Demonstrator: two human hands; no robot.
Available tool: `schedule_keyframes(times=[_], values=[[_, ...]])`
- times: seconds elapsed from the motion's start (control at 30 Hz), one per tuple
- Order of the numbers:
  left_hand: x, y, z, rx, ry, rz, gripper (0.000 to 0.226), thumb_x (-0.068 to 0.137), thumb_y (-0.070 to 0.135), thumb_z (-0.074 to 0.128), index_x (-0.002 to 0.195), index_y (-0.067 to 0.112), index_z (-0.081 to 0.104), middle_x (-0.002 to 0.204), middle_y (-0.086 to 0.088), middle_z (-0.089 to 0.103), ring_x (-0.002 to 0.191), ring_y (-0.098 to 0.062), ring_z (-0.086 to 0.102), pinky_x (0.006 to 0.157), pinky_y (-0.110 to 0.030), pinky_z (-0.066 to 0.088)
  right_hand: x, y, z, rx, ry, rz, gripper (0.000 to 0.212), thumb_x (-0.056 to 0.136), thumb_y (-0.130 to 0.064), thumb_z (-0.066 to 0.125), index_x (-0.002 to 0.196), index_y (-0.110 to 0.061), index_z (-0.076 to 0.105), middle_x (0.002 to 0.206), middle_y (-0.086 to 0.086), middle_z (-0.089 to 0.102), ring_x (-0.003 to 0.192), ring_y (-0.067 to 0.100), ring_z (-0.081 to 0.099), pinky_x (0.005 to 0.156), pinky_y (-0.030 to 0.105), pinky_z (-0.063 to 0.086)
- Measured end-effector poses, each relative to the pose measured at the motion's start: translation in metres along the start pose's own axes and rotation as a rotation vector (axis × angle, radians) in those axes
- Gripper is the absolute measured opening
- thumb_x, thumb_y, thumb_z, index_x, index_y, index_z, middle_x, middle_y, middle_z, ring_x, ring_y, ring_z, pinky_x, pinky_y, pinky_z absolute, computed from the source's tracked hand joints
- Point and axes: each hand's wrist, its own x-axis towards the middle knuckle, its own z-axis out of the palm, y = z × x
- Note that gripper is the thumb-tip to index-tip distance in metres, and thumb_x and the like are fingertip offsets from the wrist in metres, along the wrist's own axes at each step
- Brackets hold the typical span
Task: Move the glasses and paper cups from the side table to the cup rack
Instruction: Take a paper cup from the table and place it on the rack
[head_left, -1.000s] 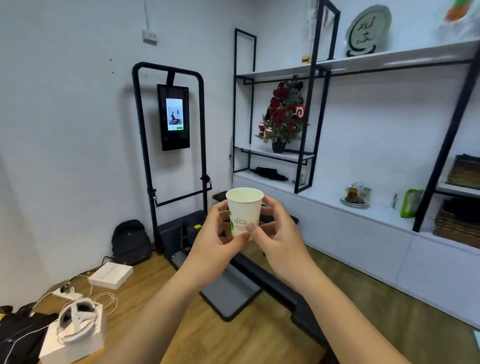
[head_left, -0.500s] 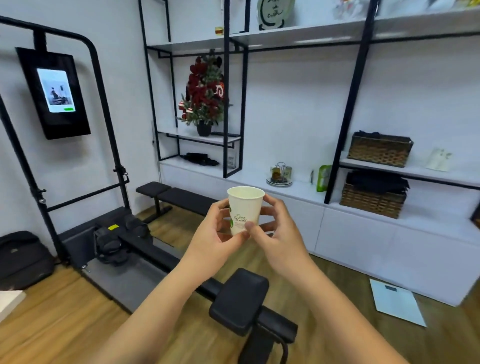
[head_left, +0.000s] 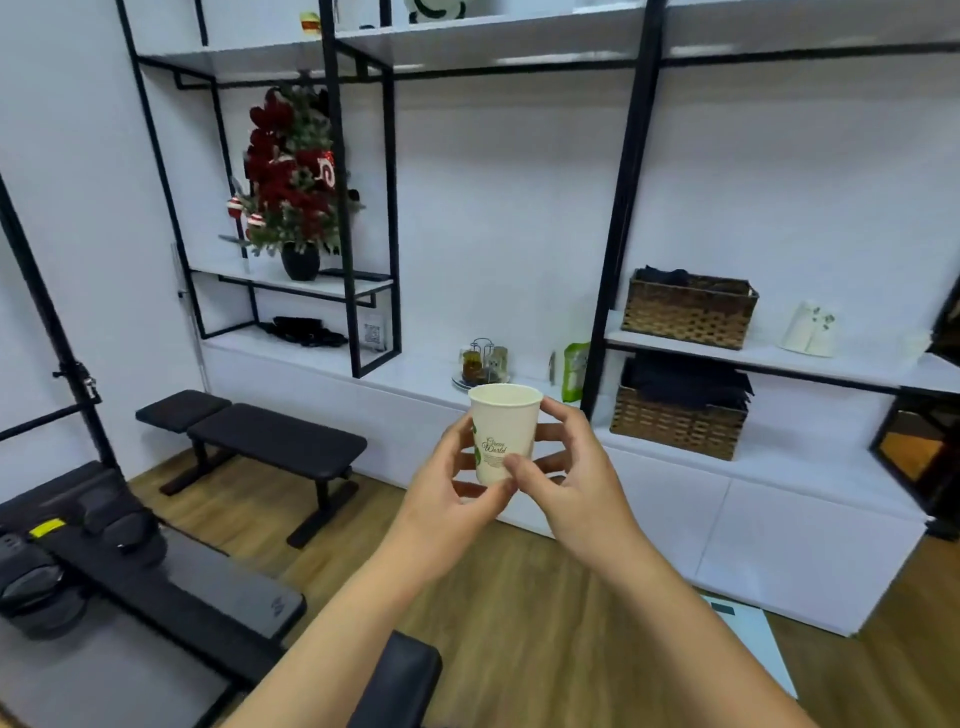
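Paper cup (head_left: 503, 434) upright, mouth up, held in mid-air at chest height between both hands. Left hand (head_left: 449, 486) grip: thumb on cup's lower front, fingers curled round far left side. Right hand (head_left: 574, 475) grip: thumb tip on lower front near base, fingers wrapped behind right wall, index near rim. Cup sits between the two grips, green print facing camera. Cup rack (head_left: 484, 359) on white desk (head_left: 415, 371) beyond, just above cup's rim in view. Woven basket (head_left: 688, 312) on shelf to right.
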Motion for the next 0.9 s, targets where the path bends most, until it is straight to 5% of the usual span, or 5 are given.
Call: schedule_keyframes(times=[0.27, 0.43, 0.67, 0.9], values=[[0.130, -0.082, 0.074, 0.039, 0.048, -0.027, 0.066, 0.091, 0.031, 0.076, 0.148, 0.041, 0.044, 0.127, 0.026, 0.065, 0.116, 0.001, 0.062, 0.082, -0.020, 0.056, 0.124, 0.101, -0.050, 0.082, 0.044, -0.012, 0.044, 0.088, -0.029, 0.076, 0.122, -0.043, 0.051, 0.116, -0.021, 0.065, 0.095, 0.001, 0.066, 0.077, 0.024, 0.056], [0.218, -0.126, 0.116, 0.049, 0.154, -0.058, 0.070, 0.074, 0.053, 0.079, 0.132, 0.050, 0.039, 0.126, 0.016, 0.067, 0.114, -0.003, 0.066, 0.086, -0.029, 0.059, 0.216, 0.165, -0.085, 0.147, -0.008, -0.026, 0.039, 0.087, -0.027, 0.077, 0.117, -0.033, 0.053, 0.116, -0.018, 0.065, 0.100, 0.007, 0.066, 0.083, 0.034, 0.058], [0.338, -0.166, 0.167, 0.088, 0.224, -0.055, 0.056, 0.076, 0.055, 0.077, 0.119, 0.055, 0.040, 0.128, 0.016, 0.063, 0.111, -0.004, 0.067, 0.084, -0.026, 0.058, 0.351, 0.233, -0.130, 0.142, -0.085, -0.039, 0.034, 0.086, -0.027, 0.079, 0.104, -0.032, 0.051, 0.104, -0.026, 0.065, 0.091, -0.001, 0.065, 0.069, 0.015, 0.050], [0.425, -0.213, 0.173, 0.132, 0.260, -0.116, 0.068, 0.079, 0.037, 0.082, 0.130, 0.043, 0.038, 0.131, 0.006, 0.062, 0.102, -0.019, 0.074, 0.092, -0.048, 0.060, 0.444, 0.293, -0.124, 0.212, -0.136, -0.033, 0.036, 0.086, -0.029, 0.078, 0.106, -0.037, 0.049, 0.107, -0.030, 0.062, 0.090, -0.003, 0.065, 0.070, 0.014, 0.051]])
